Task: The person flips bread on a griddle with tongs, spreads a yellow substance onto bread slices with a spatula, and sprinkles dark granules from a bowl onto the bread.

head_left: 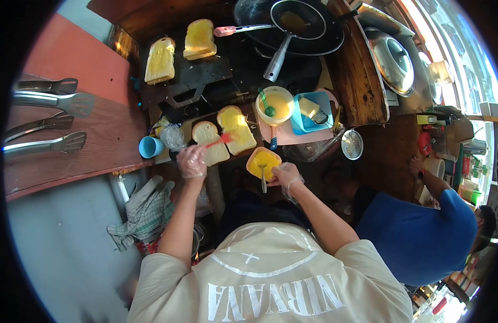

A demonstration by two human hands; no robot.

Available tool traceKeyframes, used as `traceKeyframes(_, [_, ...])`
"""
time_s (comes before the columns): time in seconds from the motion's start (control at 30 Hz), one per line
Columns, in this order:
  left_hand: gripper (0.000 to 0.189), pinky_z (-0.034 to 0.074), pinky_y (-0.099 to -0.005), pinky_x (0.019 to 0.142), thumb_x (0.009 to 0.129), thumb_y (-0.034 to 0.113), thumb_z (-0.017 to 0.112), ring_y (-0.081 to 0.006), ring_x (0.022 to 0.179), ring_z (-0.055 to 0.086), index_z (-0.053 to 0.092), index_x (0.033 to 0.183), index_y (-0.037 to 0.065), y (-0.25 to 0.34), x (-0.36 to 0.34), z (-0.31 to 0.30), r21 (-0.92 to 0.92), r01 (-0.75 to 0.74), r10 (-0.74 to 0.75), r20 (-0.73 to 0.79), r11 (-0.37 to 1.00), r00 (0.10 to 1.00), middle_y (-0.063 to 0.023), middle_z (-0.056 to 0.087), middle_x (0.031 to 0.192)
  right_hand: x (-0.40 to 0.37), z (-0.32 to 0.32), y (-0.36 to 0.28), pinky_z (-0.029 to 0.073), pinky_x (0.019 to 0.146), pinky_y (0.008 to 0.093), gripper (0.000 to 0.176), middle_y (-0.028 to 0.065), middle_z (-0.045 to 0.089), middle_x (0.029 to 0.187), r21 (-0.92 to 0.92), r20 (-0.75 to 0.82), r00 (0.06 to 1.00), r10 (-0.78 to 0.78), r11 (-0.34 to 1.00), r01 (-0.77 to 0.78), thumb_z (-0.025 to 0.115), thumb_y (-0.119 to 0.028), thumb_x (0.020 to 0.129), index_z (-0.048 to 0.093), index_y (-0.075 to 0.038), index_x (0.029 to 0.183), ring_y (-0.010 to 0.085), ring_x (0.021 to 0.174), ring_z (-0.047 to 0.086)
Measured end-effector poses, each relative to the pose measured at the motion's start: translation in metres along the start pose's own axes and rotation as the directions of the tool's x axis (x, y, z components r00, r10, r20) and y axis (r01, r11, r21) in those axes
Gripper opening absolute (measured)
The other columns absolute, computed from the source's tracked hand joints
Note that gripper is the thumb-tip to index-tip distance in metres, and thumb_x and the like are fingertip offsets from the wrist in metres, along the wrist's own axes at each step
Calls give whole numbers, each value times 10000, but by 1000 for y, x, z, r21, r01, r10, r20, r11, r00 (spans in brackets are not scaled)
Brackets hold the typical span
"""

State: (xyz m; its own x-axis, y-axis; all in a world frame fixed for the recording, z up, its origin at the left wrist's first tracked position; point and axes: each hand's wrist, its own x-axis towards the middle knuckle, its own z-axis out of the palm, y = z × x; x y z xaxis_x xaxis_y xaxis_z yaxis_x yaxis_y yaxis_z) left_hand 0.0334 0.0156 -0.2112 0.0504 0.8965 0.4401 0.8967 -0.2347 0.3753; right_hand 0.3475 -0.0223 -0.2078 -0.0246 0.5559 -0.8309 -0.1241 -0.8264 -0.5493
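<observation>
My left hand (192,163), in a clear plastic glove, is closed around the handle of a red spreading brush or spatula (223,139). Its blurred head is over a slice of bread coated in yellow (237,129). A plainer white slice (208,141) lies beside it, under the handle. My right hand (288,177), also gloved, grips the rim of a small container of yellow spread (262,161). A metal spoon (263,180) stands in that container. Behind it are a tub of pale yellow liquid (281,105) with a green utensil and a blue tray (311,123) holding a yellow block.
Two coated slices (160,60) (199,39) lie on the dark griddle (216,86). Pans (313,46) sit at the back right. Tongs and turners (52,102) rest on the left shelf, near a blue cup (150,146). A person in blue (421,231) is at the right.
</observation>
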Motion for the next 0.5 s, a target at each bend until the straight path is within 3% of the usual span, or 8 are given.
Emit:
traceKeyframes(0.13, [100,489,-442,746,819,117,671,-320,809,627,718,906,108,1,22,10,-96,174,-182,-80,980,980,-92,673,853,-2,3,2,623,586,369,179,175,639,763,-7,-42,999,10,1000,-10,616,-56,865,568,113,895,252,628,679])
traceKeyframes(0.17, [91,495,-445,727,838,135,666,-331,788,635,721,901,99,-1,15,10,-34,182,-181,29,983,983,-117,676,828,-1,3,2,622,581,370,175,174,637,757,-15,-37,999,15,1000,-15,615,-53,865,567,113,895,252,625,678])
traceKeyframes(0.2, [91,495,-445,727,838,135,666,-331,788,635,721,901,99,4,5,5,-31,184,-183,24,983,983,-117,676,828,-2,4,1,622,581,370,175,174,637,757,-19,-33,999,12,1000,-12,615,-53,865,567,113,895,252,625,678])
traceKeyframes(0.27, [91,500,-455,697,852,145,658,-345,751,640,721,877,83,21,-22,-10,6,183,-179,248,983,952,-138,681,804,-6,6,-3,620,569,368,170,171,633,753,22,-23,1000,3,1000,-3,617,-50,864,566,109,900,247,616,671])
traceKeyframes(0.37, [132,505,-439,700,863,165,661,-331,735,646,722,867,48,38,-53,-18,-104,227,-194,262,968,945,-141,681,782,0,4,0,616,555,364,169,169,633,745,7,-31,999,20,1000,-19,615,-48,865,564,108,908,244,592,662])
traceKeyframes(0.43, [170,503,-410,664,889,176,639,-299,686,646,717,880,25,49,-53,-18,-322,593,-486,355,738,798,-142,672,740,1,3,1,615,552,364,170,167,634,743,6,-35,999,7,1000,-6,615,-49,864,564,107,909,243,588,660])
traceKeyframes(0.5, [189,500,-396,655,900,185,631,-283,668,642,714,892,16,29,-49,3,-242,569,-460,386,786,800,-149,667,730,1,1,0,613,549,365,171,165,634,741,-6,-33,999,-8,1000,7,616,-50,863,564,105,910,243,584,658])
